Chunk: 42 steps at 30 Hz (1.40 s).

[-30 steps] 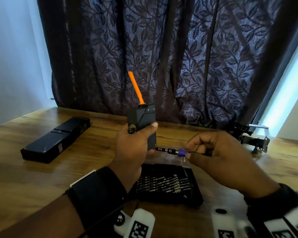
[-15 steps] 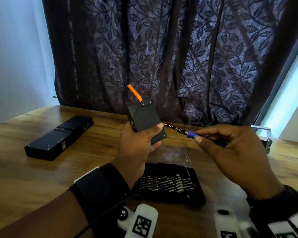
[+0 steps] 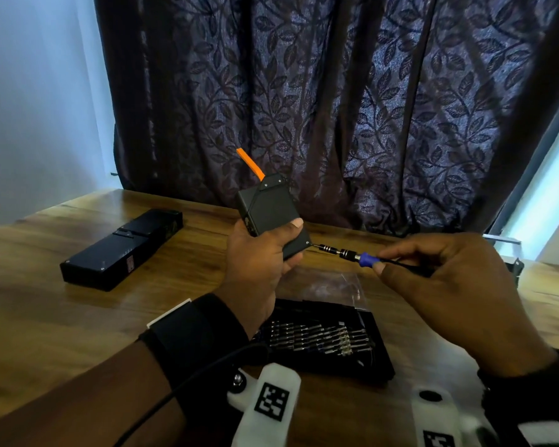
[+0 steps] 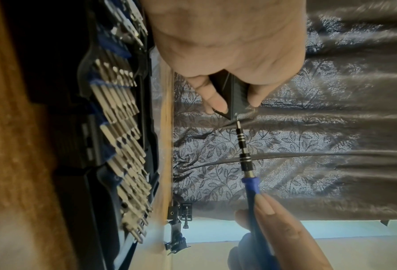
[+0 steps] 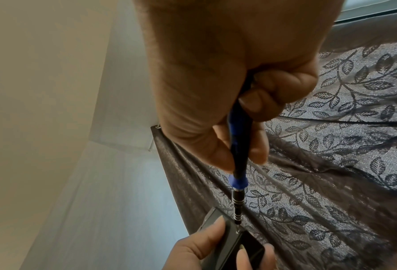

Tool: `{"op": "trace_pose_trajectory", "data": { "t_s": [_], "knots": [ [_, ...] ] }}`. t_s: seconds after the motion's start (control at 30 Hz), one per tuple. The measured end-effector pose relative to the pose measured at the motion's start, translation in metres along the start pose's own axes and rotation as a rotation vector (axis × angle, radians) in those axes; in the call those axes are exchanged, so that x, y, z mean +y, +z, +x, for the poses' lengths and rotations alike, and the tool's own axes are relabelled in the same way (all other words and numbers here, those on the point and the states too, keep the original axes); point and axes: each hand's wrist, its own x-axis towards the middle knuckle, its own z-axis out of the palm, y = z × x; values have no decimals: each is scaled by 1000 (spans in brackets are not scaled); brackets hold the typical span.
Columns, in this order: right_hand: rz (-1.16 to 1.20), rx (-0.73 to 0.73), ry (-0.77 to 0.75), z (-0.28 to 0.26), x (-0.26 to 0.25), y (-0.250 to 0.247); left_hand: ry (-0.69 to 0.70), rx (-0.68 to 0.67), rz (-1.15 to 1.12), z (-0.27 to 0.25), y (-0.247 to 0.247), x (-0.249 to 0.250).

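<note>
My left hand [image 3: 259, 253] grips a small black box [image 3: 270, 212] with an orange strip [image 3: 249, 164] sticking out of its top, held tilted above the table. My right hand [image 3: 433, 272] pinches a thin screwdriver [image 3: 349, 253] with a blue collar and black handle. Its tip sits at a screw in the box's lower right corner [image 3: 308, 242]. The left wrist view shows the screwdriver [image 4: 245, 153] meeting the box [image 4: 235, 95]. In the right wrist view the screwdriver [image 5: 238, 182] points down at the box [image 5: 230, 243].
An open black case of screwdriver bits [image 3: 323, 340] lies on the wooden table [image 3: 46, 317] under my hands, its clear lid [image 3: 323, 285] behind it. A long black box [image 3: 123, 250] lies at the left. A dark leaf-patterned curtain [image 3: 336, 108] hangs behind. A metal clamp [image 3: 510, 256] stands at the right.
The left hand tilted the box and raised it slightly. The right hand brought the screwdriver up, and its tip now touches the box's lower right corner screw.
</note>
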Motion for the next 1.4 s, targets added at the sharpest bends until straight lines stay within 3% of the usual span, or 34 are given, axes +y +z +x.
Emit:
{"op": "trace_pose_trajectory", "data": {
  "t_s": [0.77,1.03,1.23,1.4],
  "knots": [
    [-6,-18,58,1,-1,0,18,-23,23,-1,0,0],
    [-207,-105,79,0,-7,-4,131,-123,260,-5,1,-6],
    [-363,-230,63,-3,-17,-3,103,-147,345,-7,1,-9],
    [-405,-198,72,-3,-14,-1,82,-125,332,-8,2,-7]
  ]
}}
